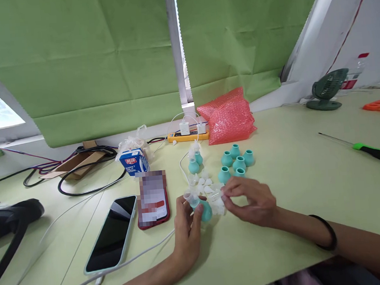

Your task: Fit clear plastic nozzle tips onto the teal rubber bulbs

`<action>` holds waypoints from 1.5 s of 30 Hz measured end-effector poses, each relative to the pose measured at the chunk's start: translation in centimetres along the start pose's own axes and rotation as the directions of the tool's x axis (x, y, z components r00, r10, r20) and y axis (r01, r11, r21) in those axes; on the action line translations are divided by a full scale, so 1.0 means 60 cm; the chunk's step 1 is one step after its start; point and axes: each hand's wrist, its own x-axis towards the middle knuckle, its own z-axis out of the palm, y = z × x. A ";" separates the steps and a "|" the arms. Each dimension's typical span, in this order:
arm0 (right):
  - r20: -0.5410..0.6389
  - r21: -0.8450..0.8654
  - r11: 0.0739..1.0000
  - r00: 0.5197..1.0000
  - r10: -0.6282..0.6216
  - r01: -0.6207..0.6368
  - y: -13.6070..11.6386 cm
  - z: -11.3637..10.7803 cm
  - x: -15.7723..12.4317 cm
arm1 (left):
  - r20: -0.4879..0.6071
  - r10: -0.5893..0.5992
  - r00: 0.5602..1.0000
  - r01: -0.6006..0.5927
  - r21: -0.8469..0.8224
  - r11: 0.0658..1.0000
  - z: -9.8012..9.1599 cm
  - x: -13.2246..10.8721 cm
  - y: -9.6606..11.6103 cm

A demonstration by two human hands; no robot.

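My left hand (186, 225) is closed around a teal squeeze bulb (205, 211) that has a clear funnel-like plastic part (192, 198) at its upper left. Just to its right, my right hand (250, 199) pinches a clear plastic piece (215, 194) between thumb and fingertips; its exact shape is hard to make out. Small translucent white parts (204, 182) lie loose beyond the hands. Several open-necked teal bulbs (239, 162) stand upright behind my right hand. Two teal bulbs with clear tops (194, 165) stand farther back.
On the left lie a black-screened phone (113, 233), a red-cased phone (152, 201) and a white cable (133, 256). Behind them are a milk carton (134, 162) and a yellow power strip (189, 136). Pink bubble wrap (229, 119), a screwdriver (365, 148) and a fan (327, 89) are farther right.
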 end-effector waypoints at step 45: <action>0.678 0.207 0.219 0.301 0.671 -0.954 -0.014 -0.005 0.027 | 0.652 0.438 0.619 -0.768 0.385 0.512 0.001 -0.023 0.065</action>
